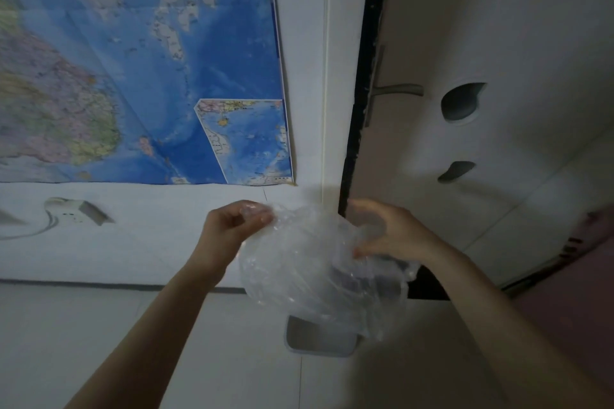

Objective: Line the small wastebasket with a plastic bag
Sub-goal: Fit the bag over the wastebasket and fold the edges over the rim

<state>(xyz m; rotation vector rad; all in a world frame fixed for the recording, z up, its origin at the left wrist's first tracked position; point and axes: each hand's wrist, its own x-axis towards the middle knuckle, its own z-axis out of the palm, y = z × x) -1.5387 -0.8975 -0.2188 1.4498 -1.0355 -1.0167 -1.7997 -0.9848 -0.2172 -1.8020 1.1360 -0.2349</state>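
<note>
A clear, crumpled plastic bag (309,269) hangs in the air between my two hands. My left hand (232,222) pinches its upper left edge with closed fingers. My right hand (388,232) grips the bag's right side, fingers curled into the film. Below the bag, on the pale floor, stands the small grey wastebasket (319,339); only its near rim and part of its inside show, the far part is covered by the bag. The bag's bottom hangs just over the basket's opening.
A large blue map (139,60) hangs on the white wall ahead. A white power strip (79,212) with a cable sits low on the wall at left. A pale door (498,109) with a metal handle (395,90) stands at right, a dark gap beside it.
</note>
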